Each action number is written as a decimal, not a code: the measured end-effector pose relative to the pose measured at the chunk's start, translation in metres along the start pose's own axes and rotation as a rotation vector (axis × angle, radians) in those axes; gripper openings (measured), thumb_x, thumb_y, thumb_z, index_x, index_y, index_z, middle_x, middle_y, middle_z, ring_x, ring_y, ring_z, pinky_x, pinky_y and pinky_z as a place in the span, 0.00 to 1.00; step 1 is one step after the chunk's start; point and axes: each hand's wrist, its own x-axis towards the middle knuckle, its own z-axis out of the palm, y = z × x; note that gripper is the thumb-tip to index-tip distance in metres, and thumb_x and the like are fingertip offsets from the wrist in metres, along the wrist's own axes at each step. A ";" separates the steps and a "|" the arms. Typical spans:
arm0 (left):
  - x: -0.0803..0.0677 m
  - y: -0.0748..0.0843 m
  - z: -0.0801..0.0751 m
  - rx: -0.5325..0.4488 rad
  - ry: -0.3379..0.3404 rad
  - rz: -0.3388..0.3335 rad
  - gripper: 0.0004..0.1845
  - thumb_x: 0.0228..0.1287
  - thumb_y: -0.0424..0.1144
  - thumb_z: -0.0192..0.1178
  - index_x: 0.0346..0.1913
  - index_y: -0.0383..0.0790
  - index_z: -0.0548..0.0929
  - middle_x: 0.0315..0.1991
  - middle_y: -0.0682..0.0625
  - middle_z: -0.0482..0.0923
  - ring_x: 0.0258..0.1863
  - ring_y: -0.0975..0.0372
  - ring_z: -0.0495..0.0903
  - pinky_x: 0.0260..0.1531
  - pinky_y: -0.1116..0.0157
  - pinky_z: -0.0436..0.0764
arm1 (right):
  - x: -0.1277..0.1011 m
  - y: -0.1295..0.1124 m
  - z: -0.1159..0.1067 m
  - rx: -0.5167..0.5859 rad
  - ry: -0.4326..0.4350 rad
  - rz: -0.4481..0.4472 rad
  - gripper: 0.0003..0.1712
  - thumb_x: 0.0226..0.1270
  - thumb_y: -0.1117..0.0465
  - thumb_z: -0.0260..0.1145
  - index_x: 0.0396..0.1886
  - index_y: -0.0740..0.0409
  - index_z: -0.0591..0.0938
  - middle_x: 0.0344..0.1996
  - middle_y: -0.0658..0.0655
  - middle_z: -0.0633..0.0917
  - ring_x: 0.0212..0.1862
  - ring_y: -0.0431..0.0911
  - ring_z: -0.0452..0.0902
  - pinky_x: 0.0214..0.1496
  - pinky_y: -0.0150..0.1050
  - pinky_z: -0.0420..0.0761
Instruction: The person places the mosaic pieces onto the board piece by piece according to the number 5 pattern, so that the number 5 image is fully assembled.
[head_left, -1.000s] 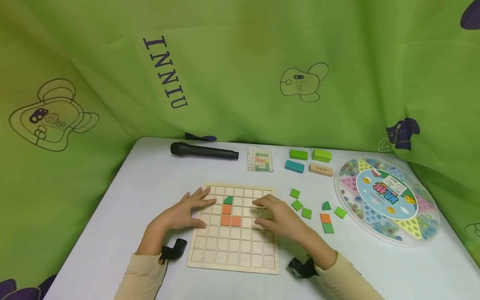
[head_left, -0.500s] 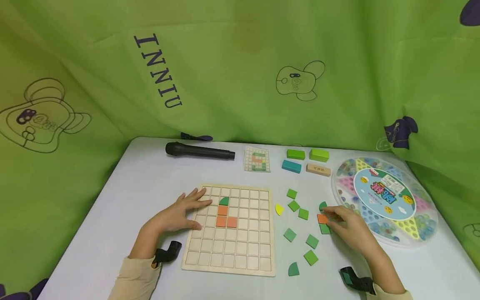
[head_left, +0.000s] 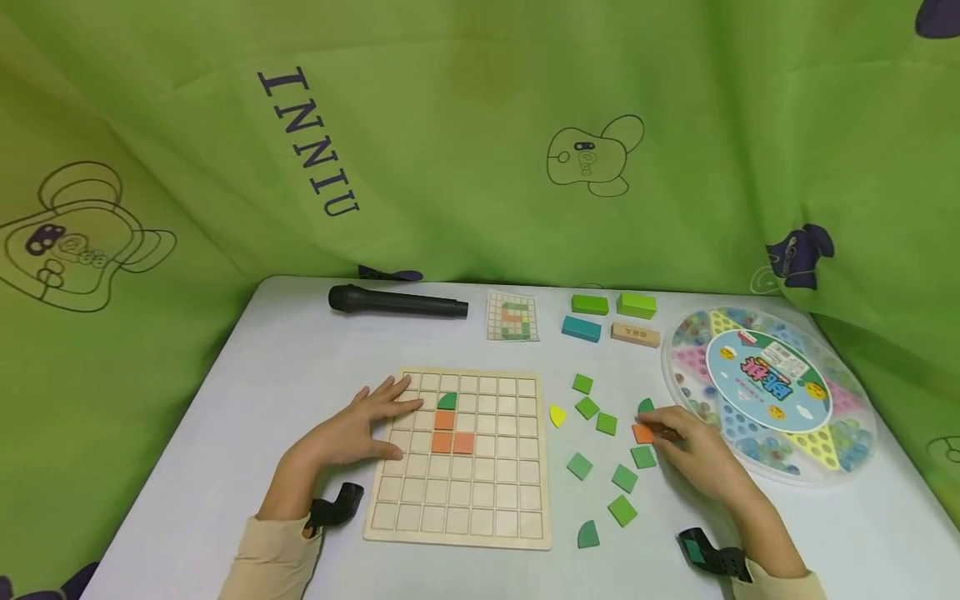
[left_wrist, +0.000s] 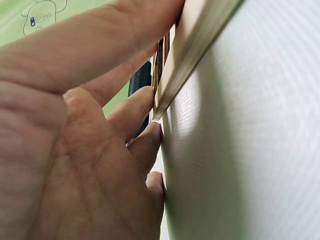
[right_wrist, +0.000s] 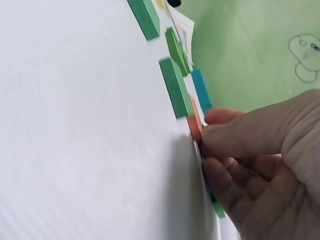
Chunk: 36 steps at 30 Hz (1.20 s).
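A wooden grid board (head_left: pixel 498 500) lies on the table, bearing a dark green quarter-round tile (head_left: pixel 447 402), two orange square tiles (head_left: pixel 444 419) and a salmon square tile (head_left: pixel 464 443). My left hand (head_left: pixel 352 429) rests spread over the board's left edge, thumb and fingertips on it; the left wrist view shows the board's side (left_wrist: pixel 182 60) by the fingers. Right of the board, my right hand (head_left: pixel 697 450) pinches a loose orange square tile (head_left: pixel 642 433) between thumb and fingers. A green square tile (head_left: pixel 642 457) lies just in front of it, a green quarter-round tile (head_left: pixel 646 406) just behind.
Several green tiles (head_left: pixel 580 466) and a yellow quarter-round tile (head_left: pixel 557 416) lie between board and right hand. Behind are a black microphone (head_left: pixel 397 302), a pattern card (head_left: pixel 513 316) and wooden blocks (head_left: pixel 581 328). A round marble game box (head_left: pixel 768 392) stands at the right.
My right hand has moved from over the board's right side out to the loose orange tile and taken hold of it. The left hand has stayed on the board's left edge.
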 end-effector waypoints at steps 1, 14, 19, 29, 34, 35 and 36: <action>0.000 0.000 0.000 -0.002 0.000 0.000 0.40 0.50 0.44 0.70 0.68 0.46 0.68 0.76 0.42 0.44 0.75 0.43 0.36 0.70 0.41 0.32 | 0.000 0.001 0.000 -0.008 0.002 -0.007 0.21 0.55 0.73 0.66 0.49 0.55 0.83 0.45 0.52 0.83 0.42 0.40 0.78 0.42 0.32 0.80; 0.001 -0.002 -0.001 0.010 -0.011 -0.001 0.40 0.50 0.45 0.70 0.69 0.47 0.68 0.76 0.44 0.44 0.75 0.45 0.37 0.71 0.42 0.33 | 0.009 -0.038 0.005 0.010 0.058 -0.071 0.18 0.52 0.71 0.71 0.45 0.61 0.82 0.39 0.53 0.84 0.38 0.46 0.81 0.38 0.36 0.83; 0.001 -0.001 -0.001 0.010 -0.009 -0.009 0.40 0.50 0.45 0.71 0.68 0.46 0.68 0.76 0.44 0.45 0.75 0.45 0.37 0.71 0.43 0.33 | 0.031 -0.086 0.028 0.132 -0.096 -0.167 0.16 0.55 0.68 0.70 0.45 0.57 0.82 0.40 0.48 0.83 0.39 0.41 0.80 0.41 0.34 0.83; 0.002 -0.002 0.004 -0.020 -0.010 0.003 0.40 0.50 0.43 0.70 0.69 0.45 0.68 0.76 0.44 0.44 0.75 0.45 0.36 0.71 0.42 0.32 | 0.072 -0.139 0.081 0.067 -0.377 -0.290 0.13 0.61 0.62 0.67 0.45 0.57 0.83 0.40 0.49 0.82 0.40 0.39 0.76 0.42 0.32 0.79; 0.000 0.000 0.001 -0.004 -0.005 0.002 0.40 0.50 0.43 0.71 0.68 0.44 0.68 0.76 0.44 0.44 0.75 0.45 0.37 0.71 0.42 0.33 | 0.076 -0.147 0.092 -0.035 -0.371 -0.334 0.12 0.60 0.61 0.67 0.44 0.56 0.84 0.39 0.49 0.81 0.39 0.39 0.75 0.43 0.33 0.79; -0.001 0.000 0.000 0.001 -0.002 0.000 0.40 0.50 0.42 0.71 0.68 0.44 0.68 0.76 0.44 0.44 0.75 0.45 0.37 0.71 0.42 0.33 | 0.076 -0.148 0.093 -0.049 -0.365 -0.343 0.12 0.60 0.60 0.68 0.44 0.56 0.84 0.39 0.49 0.81 0.39 0.39 0.75 0.43 0.33 0.79; -0.001 0.001 0.000 0.006 0.000 -0.002 0.40 0.50 0.42 0.71 0.68 0.45 0.68 0.76 0.44 0.45 0.75 0.45 0.37 0.71 0.42 0.33 | 0.077 -0.149 0.093 -0.054 -0.361 -0.347 0.12 0.60 0.60 0.68 0.44 0.56 0.84 0.39 0.49 0.81 0.40 0.39 0.75 0.43 0.33 0.79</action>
